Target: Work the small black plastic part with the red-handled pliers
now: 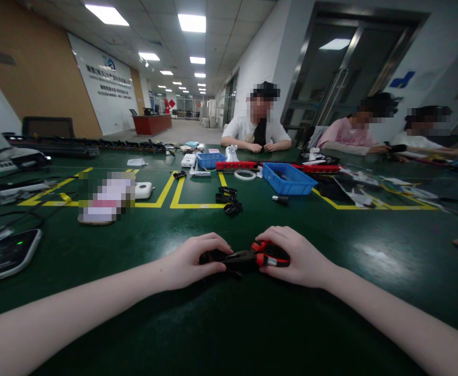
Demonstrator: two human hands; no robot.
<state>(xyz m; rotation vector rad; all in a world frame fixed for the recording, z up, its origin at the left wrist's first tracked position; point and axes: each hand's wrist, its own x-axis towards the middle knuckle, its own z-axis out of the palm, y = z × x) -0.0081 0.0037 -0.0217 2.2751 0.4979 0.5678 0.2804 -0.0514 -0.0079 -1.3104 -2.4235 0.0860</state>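
Note:
My right hand point(291, 257) is closed around the red and black handles of a pair of pliers point(248, 258). The jaws of the pliers point left, towards my left hand point(197, 258). Between the thumb and fingers of that hand is a small black piece point(212, 256), partly hidden, whose kind I cannot make out. The jaws meet or overlap this piece; whether they grip it I cannot tell. Both hands are low over the green table point(162, 334). Beyond them lie several small black parts point(231, 199).
A blue bin point(287, 179) and a smaller blue tray point(210, 160) stand farther back. A phone point(105, 201) and a white device point(143, 190) lie to the left. Yellow tape point(197, 206) marks the table. A person point(256, 125) sits opposite, with others at the right.

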